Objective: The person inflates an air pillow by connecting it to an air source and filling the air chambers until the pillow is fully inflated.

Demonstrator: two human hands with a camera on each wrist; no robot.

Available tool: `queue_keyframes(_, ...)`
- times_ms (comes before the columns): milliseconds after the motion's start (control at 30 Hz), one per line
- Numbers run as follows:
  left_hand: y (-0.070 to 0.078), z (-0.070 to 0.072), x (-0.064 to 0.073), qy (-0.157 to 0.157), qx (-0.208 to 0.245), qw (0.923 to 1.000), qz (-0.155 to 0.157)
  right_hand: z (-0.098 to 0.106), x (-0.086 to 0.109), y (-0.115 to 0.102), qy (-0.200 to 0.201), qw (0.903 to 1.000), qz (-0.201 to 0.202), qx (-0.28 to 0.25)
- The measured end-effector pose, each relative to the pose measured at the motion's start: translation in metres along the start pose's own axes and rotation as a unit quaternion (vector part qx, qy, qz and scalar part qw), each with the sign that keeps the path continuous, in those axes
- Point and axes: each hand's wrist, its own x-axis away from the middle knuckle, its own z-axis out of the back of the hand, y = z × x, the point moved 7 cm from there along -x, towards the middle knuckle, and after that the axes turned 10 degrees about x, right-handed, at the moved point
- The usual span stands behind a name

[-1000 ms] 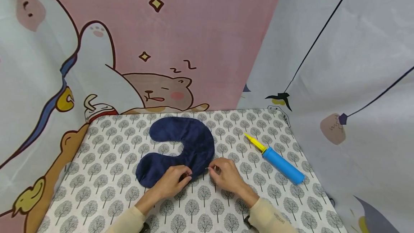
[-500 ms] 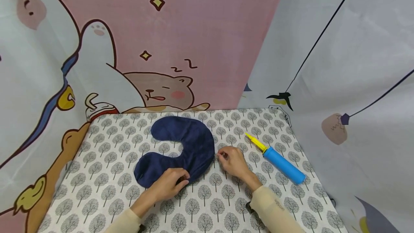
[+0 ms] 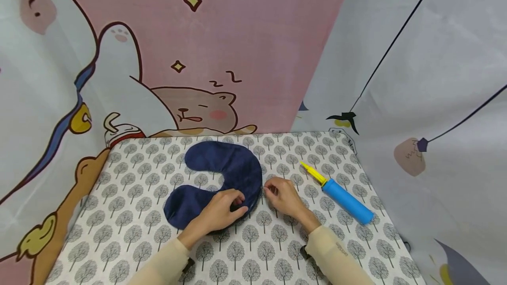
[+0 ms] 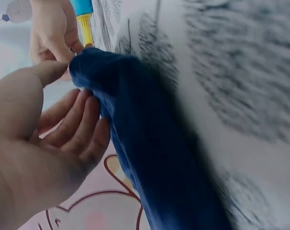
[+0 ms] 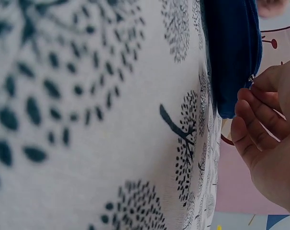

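Printed white cloth [image 3: 249,258] with grey trees spreads under everything; take the navy neck pillow as the clock's centre, with 12 o'clock pointing at the far wall. Nearest are two cream sleeves [image 3: 336,254], coming in from 7 and 4 o'clock, with a dark strap [image 3: 304,252] showing at each wrist.

At 5 o'clock the left hand [image 3: 223,210] lies over the pillow's near side, thumb spread from loosely bent fingers; in its wrist view they rest against the fabric. From above it stands in the way, covering part of the navy neck pillow [image 3: 245,166], a flat U whose gap faces 9 o'clock.

Just beyond the outer curve, at 3 o'clock, the right hand [image 3: 286,195] pinches a small metal zip pull [image 5: 251,78] on the zip [image 5: 257,38] along the pillow's edge. Farther out the same way, apart from the hand, lies a blue pump [image 3: 348,201], its yellow nozzle [image 3: 313,173] pointing to 11.

Behind the cloth rises a pink and pale hanging [image 3: 253,43], with a sleeping bear [image 3: 218,104] drawn at 12, a yellow bell [image 3: 80,119] at 10 and a bulb drawing [image 3: 408,157] near 3.
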Motion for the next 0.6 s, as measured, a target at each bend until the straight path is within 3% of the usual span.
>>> queue_keyframes(300, 0.004, -0.019, -0.030, 0.038, -0.054, 0.9978, 0.013, -0.003, 0.002, -0.002, -0.007, 0.9999, 0.015, 0.002)
queue_keyframes(600, 0.009, -0.022, -0.029, 0.051, -0.038, 0.9980, 0.006, 0.006, 0.010, -0.009, 0.020, 0.9985, 0.050, 0.008)
